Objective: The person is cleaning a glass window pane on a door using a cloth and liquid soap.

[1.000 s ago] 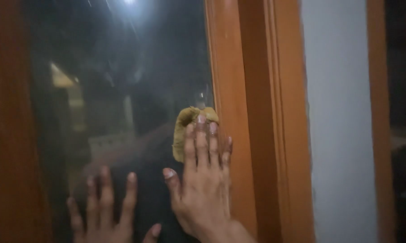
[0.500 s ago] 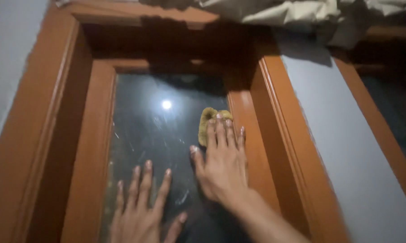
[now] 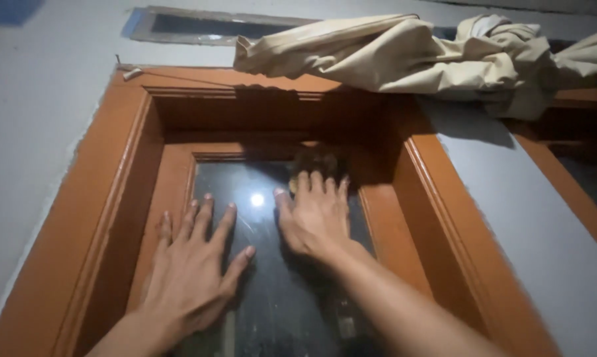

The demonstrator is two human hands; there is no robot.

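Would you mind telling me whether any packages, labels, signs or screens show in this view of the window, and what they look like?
None of those is in view.
What shows instead: the dark glass pane in an orange-brown wooden frame, a bundled beige curtain above it, the left hand flat on the glass, and the right hand pressing a cloth at the pane's top.

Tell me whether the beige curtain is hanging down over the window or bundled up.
Bundled up. The beige curtain lies gathered and twisted above the wooden window frame, leaving the glass pane uncovered.
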